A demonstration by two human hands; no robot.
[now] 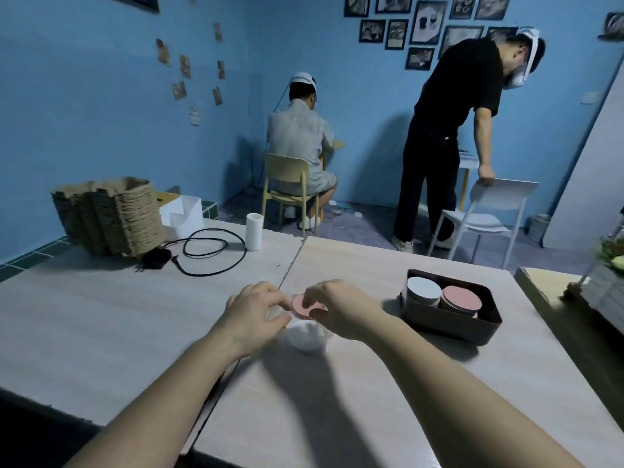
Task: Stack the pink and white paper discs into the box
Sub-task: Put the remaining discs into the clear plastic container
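Near the table's (371, 417) middle, the pink discs (301, 307) are being pinched at the rim by the curled fingers of the left hand (256, 312) and right hand (339, 310), above blurred white discs (304, 337). They should be kept level and squared before being carried to the box (452, 330) near the right edge.

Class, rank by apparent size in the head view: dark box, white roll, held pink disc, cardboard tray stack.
1. cardboard tray stack, narrowly
2. dark box
3. white roll and pink disc look alike: roll farther, disc partly hidden by fingers
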